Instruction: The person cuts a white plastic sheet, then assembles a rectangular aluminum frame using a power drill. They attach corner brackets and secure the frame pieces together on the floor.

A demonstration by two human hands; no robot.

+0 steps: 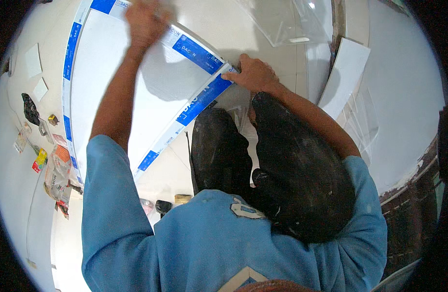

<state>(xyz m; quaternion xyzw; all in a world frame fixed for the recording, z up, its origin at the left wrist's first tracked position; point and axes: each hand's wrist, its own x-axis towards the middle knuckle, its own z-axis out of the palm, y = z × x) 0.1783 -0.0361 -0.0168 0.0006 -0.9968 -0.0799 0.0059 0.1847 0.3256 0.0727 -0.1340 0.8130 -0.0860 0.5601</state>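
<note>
A large white panel lies in front of me, edged by a frame with blue and white printed film along its bars. At the frame's right corner is my right hand, its thumb laid over the bar and its fingers bent round the outer side. My left hand is over the far bar, smeared by motion, so its fingers and anything in them cannot be made out. The frame's near bar runs down beside my bent legs in dark trousers.
Clear plastic sheeting lies at the far right, near a white strip of board. Along the left are two white offcuts, a black object, a yellow-and-black tape measure and a plastic bag. A tan block sits near me.
</note>
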